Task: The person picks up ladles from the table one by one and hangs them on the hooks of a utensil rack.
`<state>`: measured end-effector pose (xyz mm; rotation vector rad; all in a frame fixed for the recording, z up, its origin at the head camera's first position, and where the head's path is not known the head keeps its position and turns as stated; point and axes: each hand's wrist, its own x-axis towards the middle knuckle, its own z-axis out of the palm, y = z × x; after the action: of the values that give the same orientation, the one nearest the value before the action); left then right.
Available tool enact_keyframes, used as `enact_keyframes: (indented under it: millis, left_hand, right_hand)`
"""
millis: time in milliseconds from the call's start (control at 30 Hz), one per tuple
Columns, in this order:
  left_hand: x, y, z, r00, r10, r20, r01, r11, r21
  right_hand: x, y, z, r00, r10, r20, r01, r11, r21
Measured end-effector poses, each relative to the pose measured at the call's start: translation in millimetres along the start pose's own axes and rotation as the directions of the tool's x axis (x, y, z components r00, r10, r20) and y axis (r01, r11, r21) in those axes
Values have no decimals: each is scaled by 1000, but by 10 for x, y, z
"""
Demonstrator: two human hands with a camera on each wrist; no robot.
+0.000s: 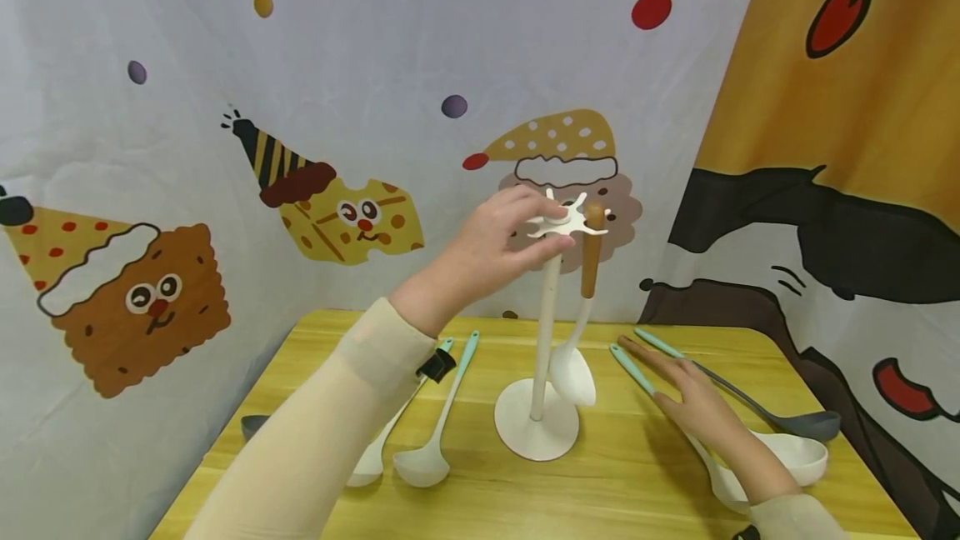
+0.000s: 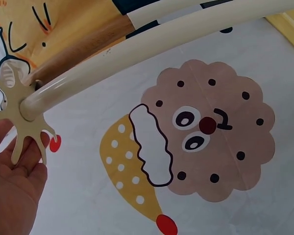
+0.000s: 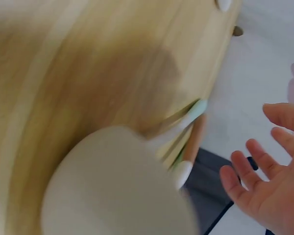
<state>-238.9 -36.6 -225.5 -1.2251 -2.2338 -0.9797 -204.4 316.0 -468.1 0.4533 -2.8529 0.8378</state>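
My left hand (image 1: 504, 244) grips the hooked top of a white utensil rack (image 1: 545, 332), fingers above and thumb below. In the left wrist view, my left hand (image 2: 17, 183) reaches the rack's hooks (image 2: 20, 110) from underneath. A white turner with a wooden handle (image 1: 591, 261) hangs from one hook, its blade (image 1: 573, 375) down by the pole. My right hand (image 1: 701, 402) is low over the utensils at right, nearest a teal-handled white utensil (image 1: 632, 367) and a wooden handle (image 3: 195, 139). In the right wrist view, my right hand (image 3: 272, 178) has its fingers spread, holding nothing.
Two white ladles (image 1: 422, 465) with teal handles lie left of the rack. A dark grey ladle (image 1: 806, 423) and a white bowl-shaped utensil head (image 1: 802, 457) lie at right. Part of a grey utensil (image 1: 253, 425) shows far left. A printed cloth (image 1: 375, 48) hangs behind the table.
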Motion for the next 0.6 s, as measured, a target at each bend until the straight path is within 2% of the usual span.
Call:
enact_keyframes:
  millis: [100, 233, 433, 600]
  left_hand:
    - [-9, -24, 0, 1000, 26, 3, -26, 1000, 8]
    - [-38, -69, -3, 999, 43, 10, -43, 999, 1]
    - [-76, -129, -15, 998, 65, 2, -64, 995, -71]
    - [-83, -169, -49, 995, 103, 7, -102, 990, -99]
  right_hand:
    - [-39, 95, 5, 994, 91, 54, -88, 995, -54]
    - [-57, 224, 31, 970, 186, 154, -165, 976, -139]
    - [-87, 375, 109, 940, 247, 235, -210, 963, -170]
    - [-86, 426, 165, 932, 263, 248, -231, 961, -151]
